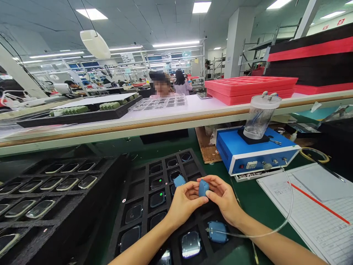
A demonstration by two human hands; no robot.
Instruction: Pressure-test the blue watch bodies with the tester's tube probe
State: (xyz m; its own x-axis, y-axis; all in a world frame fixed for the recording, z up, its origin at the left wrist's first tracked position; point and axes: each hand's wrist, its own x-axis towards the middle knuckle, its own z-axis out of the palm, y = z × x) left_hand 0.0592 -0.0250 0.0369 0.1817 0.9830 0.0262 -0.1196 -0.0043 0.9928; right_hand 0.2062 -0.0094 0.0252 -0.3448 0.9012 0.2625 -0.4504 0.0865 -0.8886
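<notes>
Both my hands meet over a black foam tray [143,174]. Between my left hand [183,202] and my right hand [226,198] is a small blue watch-like case [203,188], gripped by the fingertips of both. Another blue case [179,180] rests in the tray just beyond my left fingers. A third blue case [217,232] lies below my right wrist, with a clear tube passing over it. Dark screens [157,199] fill several tray compartments, two of them with green dots. One shiny screen [191,244] sits near the front.
At the left stands another black foam tray [66,198] of framed glass pieces. A blue machine [256,147] bears a clear canister [260,119]. Ruled papers [311,221] with a red stick lie at the right. Red foam trays [248,88] stand on the shelf; people are beyond.
</notes>
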